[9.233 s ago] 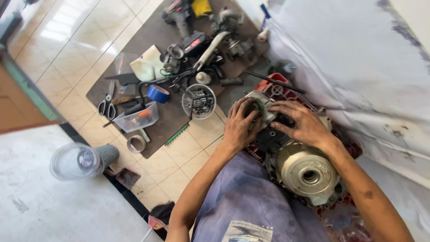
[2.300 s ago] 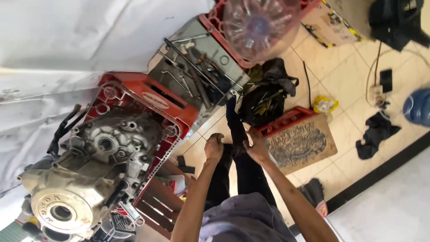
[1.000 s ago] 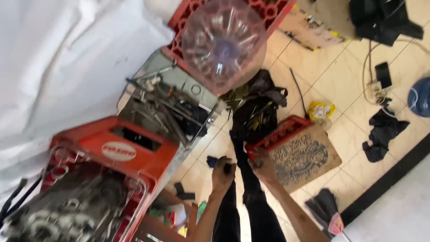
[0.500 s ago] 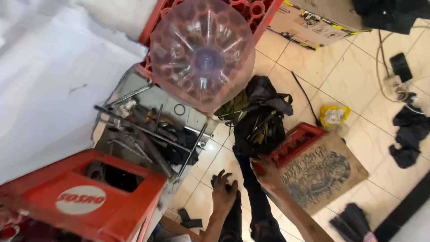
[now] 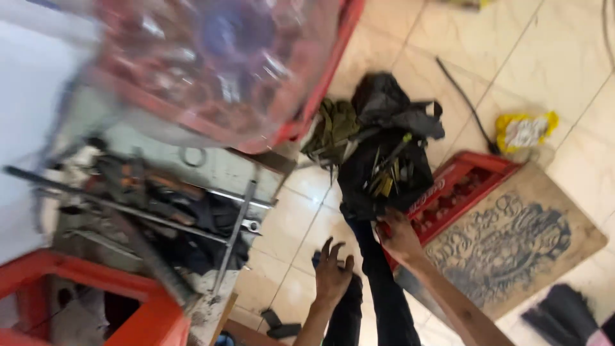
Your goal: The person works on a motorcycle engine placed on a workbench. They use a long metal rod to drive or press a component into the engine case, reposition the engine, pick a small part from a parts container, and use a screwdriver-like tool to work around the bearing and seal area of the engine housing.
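A long black tool roll (image 5: 379, 192) lies unrolled on the tiled floor, with brass-coloured tools showing in its pockets. My left hand (image 5: 333, 274) rests on its near end with fingers spread, next to a small dark blue piece. My right hand (image 5: 398, 238) grips the right edge of the black roll, beside a red plastic crate (image 5: 462, 182). Both forearms reach in from the bottom of the view.
A grey metal tray (image 5: 192, 186) full of wrenches and long bars sits at left. Above it is a clear plastic water jug (image 5: 211, 64) on a red crate. A worn wooden board (image 5: 512, 240) lies at right, an orange crate (image 5: 96, 295) at bottom left, a yellow bag (image 5: 526, 130) beyond.
The view has swung away from the engine and closed in on the tool roll. My hands have stayed on the black roll while the jug and tray loom larger.
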